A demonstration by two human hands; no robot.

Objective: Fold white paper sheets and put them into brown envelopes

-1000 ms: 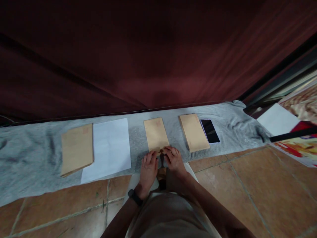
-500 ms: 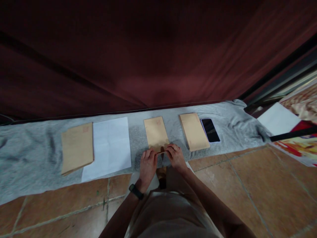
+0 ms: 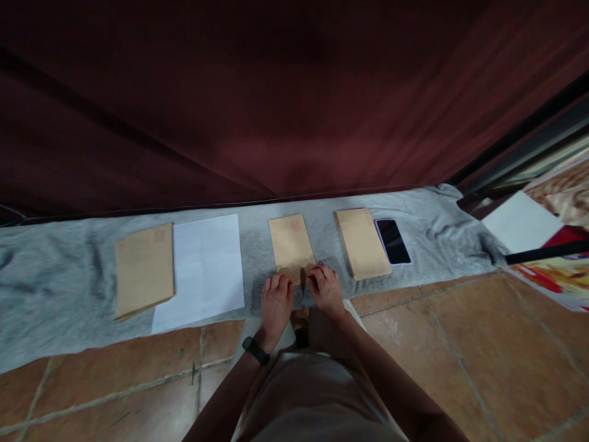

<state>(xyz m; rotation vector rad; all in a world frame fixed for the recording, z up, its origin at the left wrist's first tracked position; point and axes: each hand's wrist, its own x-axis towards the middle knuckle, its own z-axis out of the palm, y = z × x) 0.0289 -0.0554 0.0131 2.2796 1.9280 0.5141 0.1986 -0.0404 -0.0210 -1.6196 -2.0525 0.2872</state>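
A brown envelope [image 3: 291,244] lies flat on a grey cloth [image 3: 55,282] in front of me. My left hand [image 3: 276,301] rests at its near left corner and my right hand [image 3: 326,285] at its near right corner, fingertips pressing on the near edge, where a small flap seems folded. A dark watch is on my left wrist. The near end of the envelope is hidden under my fingers.
A white sheet [image 3: 205,270] and a stack of brown envelopes [image 3: 144,269] lie to the left. On the right are another envelope stack [image 3: 362,243] and a black phone [image 3: 392,241]. A dark red curtain [image 3: 276,98] hangs behind; tiled floor [image 3: 460,344] lies near me.
My hands have stayed on the envelope's near edge, shifting slightly forward and closer together. The camera has tilted a little.
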